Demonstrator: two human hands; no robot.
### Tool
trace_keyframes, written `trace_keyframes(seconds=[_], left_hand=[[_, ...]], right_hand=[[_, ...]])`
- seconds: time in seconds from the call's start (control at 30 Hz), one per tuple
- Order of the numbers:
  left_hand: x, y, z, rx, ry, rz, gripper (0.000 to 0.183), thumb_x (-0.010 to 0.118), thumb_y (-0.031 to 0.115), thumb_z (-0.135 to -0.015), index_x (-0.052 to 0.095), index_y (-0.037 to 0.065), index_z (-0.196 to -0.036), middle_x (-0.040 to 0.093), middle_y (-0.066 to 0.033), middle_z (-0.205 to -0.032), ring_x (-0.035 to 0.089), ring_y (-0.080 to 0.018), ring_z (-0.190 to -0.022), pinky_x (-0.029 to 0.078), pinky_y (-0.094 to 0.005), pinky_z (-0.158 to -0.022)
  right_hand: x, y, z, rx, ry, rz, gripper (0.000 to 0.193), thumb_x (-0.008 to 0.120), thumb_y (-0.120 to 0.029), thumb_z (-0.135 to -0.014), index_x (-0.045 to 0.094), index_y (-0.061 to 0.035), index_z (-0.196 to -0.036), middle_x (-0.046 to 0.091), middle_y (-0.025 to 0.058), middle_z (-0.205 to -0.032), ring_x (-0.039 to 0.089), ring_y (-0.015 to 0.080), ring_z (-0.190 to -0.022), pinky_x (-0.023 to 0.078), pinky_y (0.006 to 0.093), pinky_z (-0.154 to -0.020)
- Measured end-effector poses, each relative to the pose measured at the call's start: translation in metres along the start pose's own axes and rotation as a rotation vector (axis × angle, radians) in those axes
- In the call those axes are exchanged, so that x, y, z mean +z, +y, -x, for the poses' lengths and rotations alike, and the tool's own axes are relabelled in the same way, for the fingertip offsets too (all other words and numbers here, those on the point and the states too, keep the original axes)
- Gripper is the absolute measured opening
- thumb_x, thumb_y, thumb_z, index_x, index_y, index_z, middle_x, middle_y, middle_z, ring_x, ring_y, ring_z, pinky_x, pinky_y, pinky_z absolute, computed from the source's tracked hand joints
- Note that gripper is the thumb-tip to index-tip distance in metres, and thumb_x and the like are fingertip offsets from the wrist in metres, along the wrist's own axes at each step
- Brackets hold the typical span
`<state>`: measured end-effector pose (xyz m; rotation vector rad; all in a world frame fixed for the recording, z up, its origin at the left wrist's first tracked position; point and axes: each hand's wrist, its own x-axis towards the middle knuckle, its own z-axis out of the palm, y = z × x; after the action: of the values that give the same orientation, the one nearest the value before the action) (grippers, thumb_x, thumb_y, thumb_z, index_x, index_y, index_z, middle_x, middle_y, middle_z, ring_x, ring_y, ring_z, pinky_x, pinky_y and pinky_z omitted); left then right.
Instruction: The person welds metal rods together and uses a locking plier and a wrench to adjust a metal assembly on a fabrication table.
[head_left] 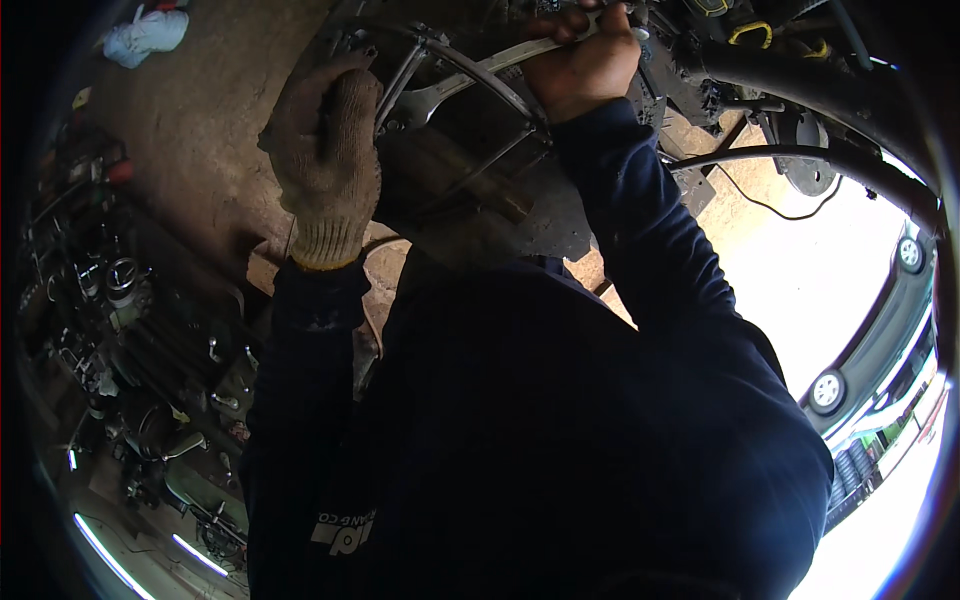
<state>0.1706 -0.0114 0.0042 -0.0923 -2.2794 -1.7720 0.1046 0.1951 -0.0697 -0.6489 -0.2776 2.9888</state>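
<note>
My right hand (588,68) is bare and closed round the far end of a long metal wrench (498,60). The wrench slants down to the left, and its open jaw (415,106) sits by a metal frame of thin bars (510,95). A dirty knitted work glove covers my left hand (328,150), which is beside the frame's left side, close to the jaw. Its thumb shows, but the other fingers are lost in shadow, so I cannot make out what they hold, if anything. Beneath the frame is a dark flat metal plate (548,228).
Black hoses (800,75) and vehicle parts crowd the upper right. Metal parts and tools (125,290) lie in a dark heap at the left. A pale blue cloth bundle (145,38) rests on the brown floor (225,90). Outside at the right stands a parked car (880,320).
</note>
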Motion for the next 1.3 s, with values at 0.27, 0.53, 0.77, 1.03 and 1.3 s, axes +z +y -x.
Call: trace_keyframes(seconds=[0.27,0.53,0.77,1.03,1.3], left_hand=[[-0.003,0.002,0.002,-0.005,0.004,-0.060,0.016,0.065,0.010,-0.094,0.069,0.002,-0.107,0.065,-0.0038,-0.087,0.059,-0.0053,-0.070,0.048,-0.0198,-0.060],[-0.001,-0.004,-0.002,0.071,0.034,-0.174,0.015,0.065,0.010,-0.093,0.070,0.003,-0.105,0.066,-0.0036,-0.074,0.057,-0.0058,-0.060,0.045,-0.0223,-0.053],[-0.004,-0.005,-0.001,0.117,0.000,-0.208,0.017,0.069,0.013,-0.092,0.070,0.003,-0.105,0.069,-0.0070,-0.083,0.063,-0.0085,-0.065,0.050,-0.0230,-0.056],[-0.003,0.002,-0.001,0.082,0.000,-0.248,0.018,0.070,0.014,-0.092,0.070,0.002,-0.106,0.070,-0.0096,-0.094,0.066,-0.0113,-0.073,0.053,-0.0239,-0.061],[-0.004,-0.001,0.000,0.057,-0.006,-0.193,0.020,0.070,0.016,-0.093,0.069,0.003,-0.107,0.070,-0.0082,-0.093,0.066,-0.0107,-0.073,0.054,-0.0246,-0.063]], right_hand=[[0.041,0.027,-0.019,0.169,0.078,0.245,0.028,0.043,-0.036,-0.106,0.051,-0.0125,-0.095,0.039,0.0016,-0.070,0.039,0.0184,-0.062,0.042,0.0379,-0.068],[0.083,0.089,-0.112,0.487,-0.481,0.674,0.037,0.054,-0.039,-0.102,0.057,-0.0037,-0.094,0.047,0.0038,-0.068,0.046,0.0205,-0.055,0.046,0.0406,-0.055],[0.081,-0.026,-0.081,0.165,-0.738,0.231,0.040,0.040,-0.040,-0.107,0.057,-0.0039,-0.113,0.058,0.0064,-0.093,0.056,0.0227,-0.085,0.049,0.0403,-0.078],[0.002,-0.052,-0.045,-0.459,-0.016,0.971,0.035,0.054,-0.025,-0.100,0.055,0.0005,-0.124,0.061,0.0127,-0.116,0.057,0.0270,-0.107,0.047,0.0377,-0.089],[-0.015,-0.069,-0.034,-0.746,0.063,1.525,0.022,0.072,-0.013,-0.088,0.062,0.0000,-0.102,0.063,0.0121,-0.102,0.061,0.0209,-0.092,0.051,0.0319,-0.074]])
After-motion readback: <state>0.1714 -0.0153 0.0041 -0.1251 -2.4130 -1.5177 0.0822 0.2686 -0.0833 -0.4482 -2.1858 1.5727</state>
